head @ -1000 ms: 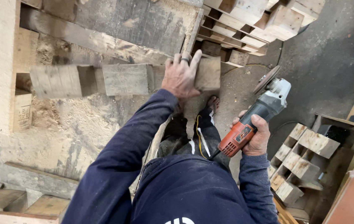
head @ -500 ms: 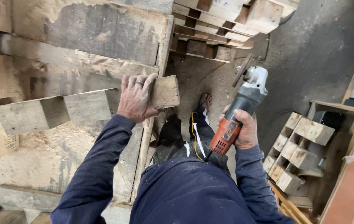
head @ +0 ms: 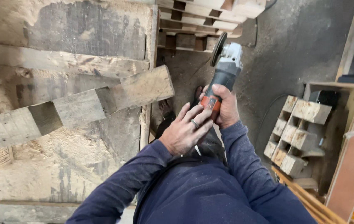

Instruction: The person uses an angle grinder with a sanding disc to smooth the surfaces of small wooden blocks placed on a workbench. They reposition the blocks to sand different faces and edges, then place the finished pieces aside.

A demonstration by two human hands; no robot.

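Both hands are on the grinder [head: 222,79] right now, about centre frame, a bit to the right. Right hand [head: 224,105] is wrapped tight around the orange-and-grey body, gripping it from the right side. Left hand [head: 185,132] is laid against the rear of the handle with the fingers fairly spread, ring showing, touching the orange part rather than fully closed round it, so I'd call it resting, not clamped. The disc [head: 219,49] points up toward the top of the frame, edge-on to the camera, hanging in the air over the dark floor [head: 301,49]. Can't tell if it's spinning.

As for progress: the notched plank [head: 81,108] lies slanted across the left half of the frame on top of the bench [head: 73,29], with two square cut-outs already in it and sawdust [head: 60,145] heaped just below. So to me the cutting on that piece looks done or nearly so, though I can't judge whether more notches are meant. The grinder is well apart from the plank, off its right end, not touching any wood.

On the right there's a small pallet [head: 297,132] with blocks, and stacked pallets [head: 201,16] along the top edge.
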